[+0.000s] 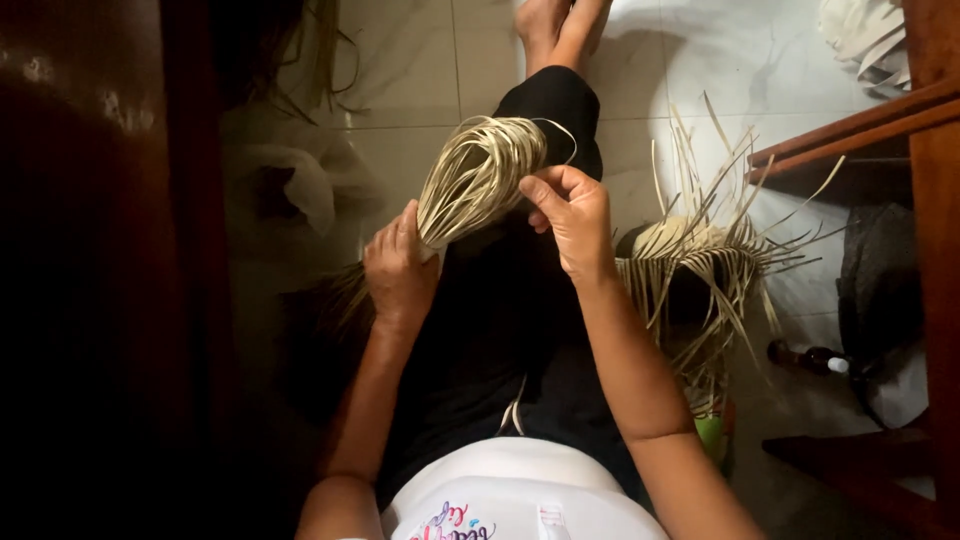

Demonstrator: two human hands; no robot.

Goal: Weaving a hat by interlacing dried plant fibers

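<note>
Left hand: closed around base of pale straw strip bundle, held over lap. Right hand: fingers pinching strands at bundle's looped top. Half-woven straw piece: on tiled floor beside right forearm, loose ends splayed. Dark bottle: near wooden furniture. Risk, judged: loosened grip could let strands slip, tangle or kink.

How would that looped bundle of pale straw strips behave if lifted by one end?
Probably floppy: the strip bundle already curves over between the left hand and right hand. Likely light, since the strips look thin. Loose strands may splay or slip out, as one arcs free at the top.
</note>
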